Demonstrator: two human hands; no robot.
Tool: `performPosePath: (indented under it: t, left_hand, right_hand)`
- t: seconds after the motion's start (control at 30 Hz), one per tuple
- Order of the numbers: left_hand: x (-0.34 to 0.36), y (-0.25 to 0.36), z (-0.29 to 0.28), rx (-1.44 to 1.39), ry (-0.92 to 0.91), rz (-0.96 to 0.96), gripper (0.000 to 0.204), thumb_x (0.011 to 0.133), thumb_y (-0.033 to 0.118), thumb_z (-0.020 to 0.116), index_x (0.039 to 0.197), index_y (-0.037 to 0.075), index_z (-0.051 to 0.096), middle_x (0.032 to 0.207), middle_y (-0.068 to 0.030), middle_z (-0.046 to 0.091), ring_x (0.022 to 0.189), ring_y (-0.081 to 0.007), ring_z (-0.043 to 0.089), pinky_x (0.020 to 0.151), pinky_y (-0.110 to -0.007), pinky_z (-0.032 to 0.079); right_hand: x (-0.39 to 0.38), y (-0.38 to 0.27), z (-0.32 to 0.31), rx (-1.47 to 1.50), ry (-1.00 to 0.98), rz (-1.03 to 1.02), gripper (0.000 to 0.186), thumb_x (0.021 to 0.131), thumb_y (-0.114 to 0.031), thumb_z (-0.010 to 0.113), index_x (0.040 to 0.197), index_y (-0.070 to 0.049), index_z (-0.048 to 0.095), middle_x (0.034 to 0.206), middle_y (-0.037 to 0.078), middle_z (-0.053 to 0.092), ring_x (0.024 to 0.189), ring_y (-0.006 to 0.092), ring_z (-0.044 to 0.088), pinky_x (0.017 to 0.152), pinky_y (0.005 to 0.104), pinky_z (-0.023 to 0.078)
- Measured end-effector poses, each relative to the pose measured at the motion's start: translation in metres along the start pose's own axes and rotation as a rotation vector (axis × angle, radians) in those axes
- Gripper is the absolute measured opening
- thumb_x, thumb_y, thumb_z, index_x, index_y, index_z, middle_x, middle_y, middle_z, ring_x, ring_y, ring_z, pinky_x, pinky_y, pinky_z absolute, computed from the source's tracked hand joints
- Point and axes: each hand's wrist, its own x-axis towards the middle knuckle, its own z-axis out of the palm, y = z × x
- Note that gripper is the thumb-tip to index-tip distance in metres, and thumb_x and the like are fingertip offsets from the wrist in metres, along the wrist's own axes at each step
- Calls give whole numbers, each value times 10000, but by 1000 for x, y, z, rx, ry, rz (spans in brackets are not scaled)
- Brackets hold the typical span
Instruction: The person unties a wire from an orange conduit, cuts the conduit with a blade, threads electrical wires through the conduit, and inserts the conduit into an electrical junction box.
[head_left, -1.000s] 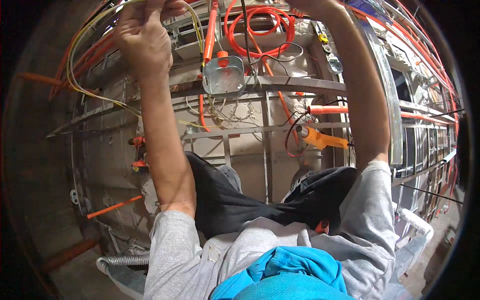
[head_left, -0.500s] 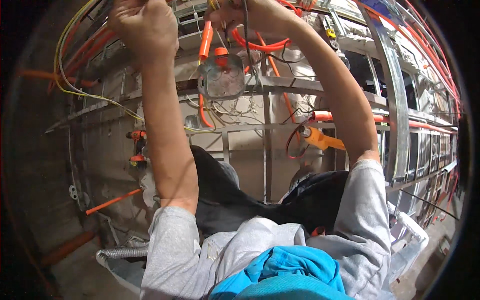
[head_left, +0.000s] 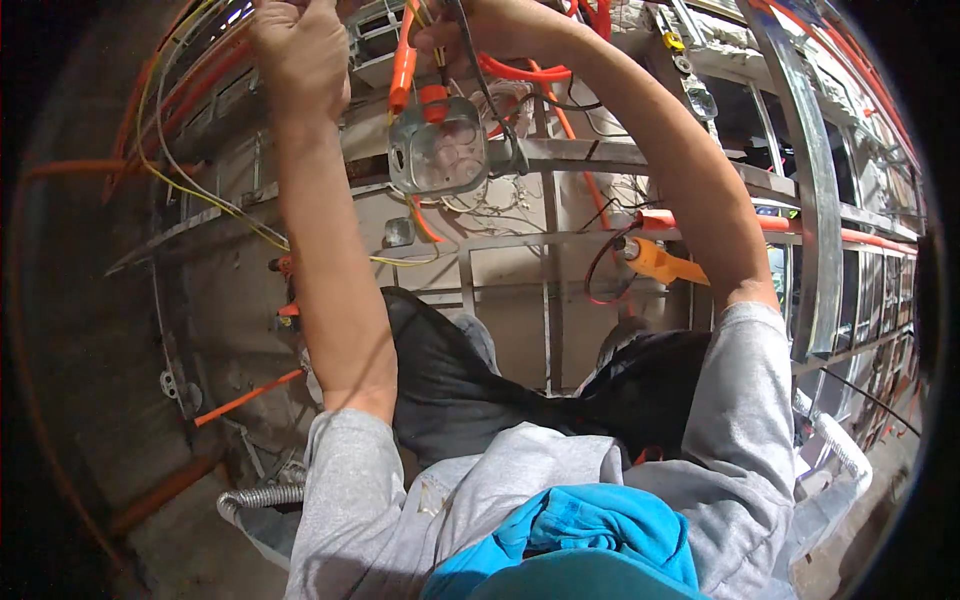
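Note:
My left hand [head_left: 303, 62] is raised at the top, its fingers closed; what they hold is hidden at the picture's edge. To its right, my right hand [head_left: 500, 32] has its fingers closed round thin electrical wires [head_left: 441, 66], partly cut off by the top edge. Just below hangs a grey metal junction box [head_left: 445, 155], open side facing me, with an orange connector [head_left: 434, 104] on its top. Beside it stands a length of orange conduit [head_left: 402, 78]. A dark cable [head_left: 466, 45] passes in front of my right hand and down past the box.
Yellow-green and white wires [head_left: 218, 203] loop across the left. An orange-yellow tool [head_left: 662, 263] lies by the metal framing under my right forearm. A drill [head_left: 282, 266] is partly hidden behind my left forearm. An upright metal stud [head_left: 815, 190] and orange conduit [head_left: 870, 238] stand at right.
The view has shifted slightly. My left hand has moved a little up and right. My right hand stays above the box, and the box sits slightly lower between my arms.

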Motion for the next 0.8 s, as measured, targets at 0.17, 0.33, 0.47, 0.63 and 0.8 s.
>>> performPosePath:
  t: [0.17, 0.33, 0.47, 0.63, 0.8]
  left_hand:
    - [7, -24, -11, -12, -38, -43, 110, 1043, 71, 585, 1126, 51, 654, 1015, -60, 736, 869, -143, 711, 780, -299, 585]
    - [8, -33, -6, -19, -73, -130, 178, 1036, 26, 572, 1204, 41, 630, 1008, -24, 721, 890, -115, 687, 783, -284, 582]
    - [5, -31, -9, 16, -122, -174, 210, 1044, 32, 566, 1246, 31, 625, 1079, -33, 707, 918, -101, 679, 813, -255, 560]
    - [-5, -18, 5, 89, -164, -254, 286, 1063, 87, 562, 1337, 9, 592, 1119, -51, 700, 968, -112, 679, 861, -257, 549]
    - [-14, -16, 0, 197, -151, -245, 304, 1064, 86, 561, 1355, -1, 576, 1130, -68, 707, 960, -138, 693, 841, -288, 565]
  right_hand:
    - [6, 6, 10, 648, -63, 170, 93, 991, -89, 669, 1037, -20, 711, 901, 31, 718, 856, 138, 687, 752, 332, 568]
    - [2, 4, 7, 217, 10, 204, 122, 978, -127, 699, 1043, -24, 711, 864, 16, 717, 764, 108, 653, 685, 313, 548]
    - [3, -1, 14, 29, 98, 124, 156, 964, -156, 734, 1034, -19, 714, 831, 4, 697, 728, 104, 623, 652, 296, 520]
    - [1, 2, 12, 169, 137, 142, 177, 950, -145, 751, 1036, 3, 706, 839, 5, 693, 744, 104, 626, 644, 293, 513]
    - [-6, -15, 14, 379, 120, 205, 178, 978, -123, 713, 1123, -20, 703, 906, 10, 689, 783, 99, 624, 679, 292, 512]
